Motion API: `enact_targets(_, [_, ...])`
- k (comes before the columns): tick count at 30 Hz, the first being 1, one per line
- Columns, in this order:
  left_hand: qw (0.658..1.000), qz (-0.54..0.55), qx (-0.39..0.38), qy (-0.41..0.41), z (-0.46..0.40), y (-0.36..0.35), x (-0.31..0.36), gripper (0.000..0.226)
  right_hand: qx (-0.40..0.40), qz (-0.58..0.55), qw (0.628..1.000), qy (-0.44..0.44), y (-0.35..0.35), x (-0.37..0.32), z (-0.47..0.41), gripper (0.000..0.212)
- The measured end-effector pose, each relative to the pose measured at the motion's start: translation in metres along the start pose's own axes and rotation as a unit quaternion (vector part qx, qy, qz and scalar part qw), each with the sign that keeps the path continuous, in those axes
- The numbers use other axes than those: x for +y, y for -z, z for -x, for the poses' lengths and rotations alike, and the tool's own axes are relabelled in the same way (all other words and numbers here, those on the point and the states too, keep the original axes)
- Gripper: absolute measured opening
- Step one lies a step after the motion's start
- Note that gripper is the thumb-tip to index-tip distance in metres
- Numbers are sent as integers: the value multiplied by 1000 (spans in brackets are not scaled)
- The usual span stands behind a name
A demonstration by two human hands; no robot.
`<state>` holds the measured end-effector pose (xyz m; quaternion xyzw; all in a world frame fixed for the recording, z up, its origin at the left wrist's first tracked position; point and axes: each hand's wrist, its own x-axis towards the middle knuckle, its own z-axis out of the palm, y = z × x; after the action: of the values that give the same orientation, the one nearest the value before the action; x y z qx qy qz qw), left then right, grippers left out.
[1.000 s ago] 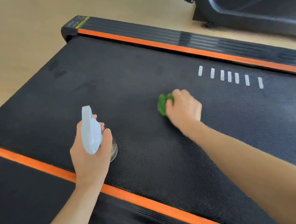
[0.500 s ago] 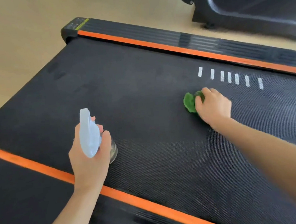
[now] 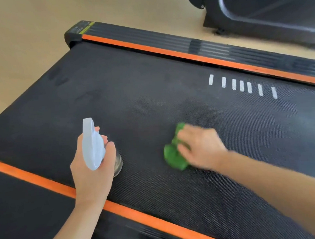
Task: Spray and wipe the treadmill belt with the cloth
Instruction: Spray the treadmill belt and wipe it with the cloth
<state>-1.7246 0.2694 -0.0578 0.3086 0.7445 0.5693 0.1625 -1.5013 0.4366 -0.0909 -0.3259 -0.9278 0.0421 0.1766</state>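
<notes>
Right hand [image 3: 201, 148] clutching crumpled green cloth [image 3: 174, 155] on woven belt [image 3: 133, 102]; left hand [image 3: 93, 170] around bottle [image 3: 93, 144].

The black textured treadmill belt [image 3: 151, 101], edged by orange strips at 12 and 7 o'clock, bears a crumpled green cloth [image 3: 173, 155] near its middle and a row of white dashes [image 3: 242, 85] toward 2 o'clock.

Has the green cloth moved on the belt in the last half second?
Yes. The green cloth, under the right hand, has slid back toward the person and leftward, away from the row of white dashes on the treadmill belt.
</notes>
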Motion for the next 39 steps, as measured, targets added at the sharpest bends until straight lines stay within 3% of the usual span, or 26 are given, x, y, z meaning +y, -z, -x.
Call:
enact_targets(3, [1000, 0, 3, -3, -1, -1, -3, 42, 44, 49, 953, -296, -18, 47, -63, 22])
enact_targets(5, [1000, -8, 7, -8, -3, -2, -5, 45, 37, 62, 944, -323, -28, 39, -79, 21])
enact_targets(10, [1000, 6, 9, 4, -1, -1, -3, 41, -1, -19, 993, -114, -11, -27, 2, 18])
enact_targets(13, [1000, 0, 11, 8, -1, -2, -1, 39, -56, -79, 995, 11, 11, -50, 62, 15])
enact_targets(16, [1000, 7, 15, 22, -2, -2, -2, 37, -72, -48, 984, 154, 14, -35, 54, 16])
enact_targets(18, [999, 19, 13, 27, -3, -2, -3, 38, -53, 2, 989, 137, 0, -16, 13, 16])
enact_targets(22, [998, 44, 20, 29, -2, -3, -6, 36, 22, 51, 990, -131, -45, -7, -95, 23])
enact_targets(26, [998, 46, 19, 32, -4, -1, -5, 34, -7, 45, 985, -163, -64, -45, -144, 18])
enact_targets(28, [997, 63, 26, 39, -6, 4, 0, 39, -17, 20, 993, -116, -59, -61, -121, 17])
enact_targets(30, [996, 68, 44, 37, -12, 16, 1, 41, -26, -37, 999, -13, -46, -87, -64, 18])
enact_targets(34, [995, 27, 89, 22, -27, 52, -10, 40, -79, -112, 979, 150, -18, -110, 24, 14])
enact_targets(37, [993, 35, 110, 31, -33, 65, -18, 30, -87, -83, 953, 278, -18, -94, 1, 14])
enact_targets(39, [993, 28, 114, 32, -36, 64, -22, 32, -72, -56, 951, 296, -35, -91, -36, 14])
